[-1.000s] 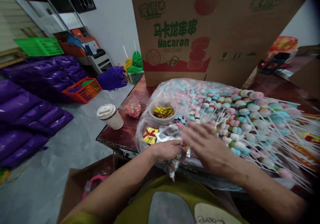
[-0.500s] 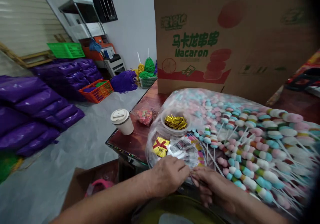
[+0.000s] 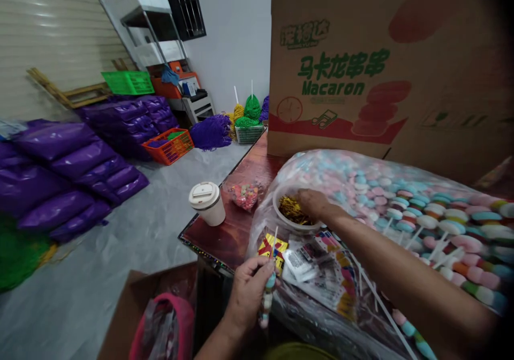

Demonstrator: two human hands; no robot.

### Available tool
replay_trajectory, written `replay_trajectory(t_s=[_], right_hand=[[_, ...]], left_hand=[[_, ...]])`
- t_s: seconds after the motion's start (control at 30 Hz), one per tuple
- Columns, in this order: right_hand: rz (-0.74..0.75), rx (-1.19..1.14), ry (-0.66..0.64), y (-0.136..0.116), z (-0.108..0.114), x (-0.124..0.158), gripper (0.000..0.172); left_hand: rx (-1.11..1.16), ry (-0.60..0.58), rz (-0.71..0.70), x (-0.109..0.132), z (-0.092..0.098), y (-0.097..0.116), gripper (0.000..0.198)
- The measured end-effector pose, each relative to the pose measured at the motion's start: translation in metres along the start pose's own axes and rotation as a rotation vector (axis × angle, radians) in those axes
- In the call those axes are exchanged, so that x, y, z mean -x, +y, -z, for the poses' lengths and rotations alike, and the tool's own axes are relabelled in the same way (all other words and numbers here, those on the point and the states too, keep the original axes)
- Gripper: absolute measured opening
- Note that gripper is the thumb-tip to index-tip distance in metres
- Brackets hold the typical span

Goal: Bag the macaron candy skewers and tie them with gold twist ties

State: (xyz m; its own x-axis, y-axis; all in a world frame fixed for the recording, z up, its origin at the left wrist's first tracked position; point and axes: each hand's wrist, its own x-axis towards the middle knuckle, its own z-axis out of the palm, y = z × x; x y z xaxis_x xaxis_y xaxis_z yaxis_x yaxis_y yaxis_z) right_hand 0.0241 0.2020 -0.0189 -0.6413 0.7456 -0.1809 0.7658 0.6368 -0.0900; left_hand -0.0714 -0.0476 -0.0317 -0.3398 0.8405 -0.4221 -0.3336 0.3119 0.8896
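Note:
My left hand (image 3: pixel 248 287) is closed around a marshmallow skewer (image 3: pixel 265 304), just in front of the table edge. The skewer's white stick points up and its coloured sweets hang down; they look wrapped in clear film. My right hand (image 3: pixel 315 203) reaches into a white bowl (image 3: pixel 277 205) of gold twist ties (image 3: pixel 292 210). Its fingers are bent together and the tips are hidden among the ties. Below the bowl lie a yellow packet (image 3: pixel 270 245) and a fan of clear printed bags (image 3: pixel 317 266).
Many marshmallow skewers (image 3: pixel 445 220) lie on a clear plastic bag at the right. Behind them stands a large carton (image 3: pixel 341 81). A lidded cup (image 3: pixel 208 202) and a packet of small coloured pieces (image 3: pixel 244 195) are on the left. An open carton (image 3: pixel 120 312) sits below.
My hands were together at the table edge and are now apart. The right has moved up to the bowl; the left has come lower, holding the skewer. The view has shifted.

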Motion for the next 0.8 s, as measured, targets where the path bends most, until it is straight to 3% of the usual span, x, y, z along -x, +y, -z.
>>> replay_trajectory(t_s=[0.13, 0.23, 0.33, 0.37, 0.47, 0.6, 0.8], right_hand=[[-0.080, -0.200, 0.023, 0.007, 0.019, 0.022, 0.024], [-0.061, -0.376, 0.044, -0.004, 0.028, 0.070, 0.022], [0.055, -0.597, 0.024, -0.024, 0.020, 0.135, 0.024], [0.125, -0.781, 0.051, -0.029, 0.014, 0.155, 0.027], [0.119, -1.139, 0.163, -0.039, -0.006, 0.197, 0.031], [-0.038, -1.345, 0.197, -0.042, -0.024, 0.214, 0.027], [-0.145, -1.369, 0.294, -0.036, -0.038, 0.227, 0.028]], left_hand=[[0.077, -0.091, -0.017, -0.012, -0.008, 0.008, 0.036], [0.148, -0.108, -0.053, -0.018, -0.018, 0.013, 0.030], [0.179, -0.131, -0.071, -0.018, -0.028, 0.014, 0.027], [0.188, -0.143, -0.075, -0.017, -0.032, 0.014, 0.025], [0.235, -0.203, -0.059, -0.009, -0.046, 0.013, 0.022], [0.272, -0.348, 0.040, 0.007, -0.066, 0.012, 0.022], [0.327, -0.295, 0.032, 0.020, -0.087, 0.008, 0.022]])
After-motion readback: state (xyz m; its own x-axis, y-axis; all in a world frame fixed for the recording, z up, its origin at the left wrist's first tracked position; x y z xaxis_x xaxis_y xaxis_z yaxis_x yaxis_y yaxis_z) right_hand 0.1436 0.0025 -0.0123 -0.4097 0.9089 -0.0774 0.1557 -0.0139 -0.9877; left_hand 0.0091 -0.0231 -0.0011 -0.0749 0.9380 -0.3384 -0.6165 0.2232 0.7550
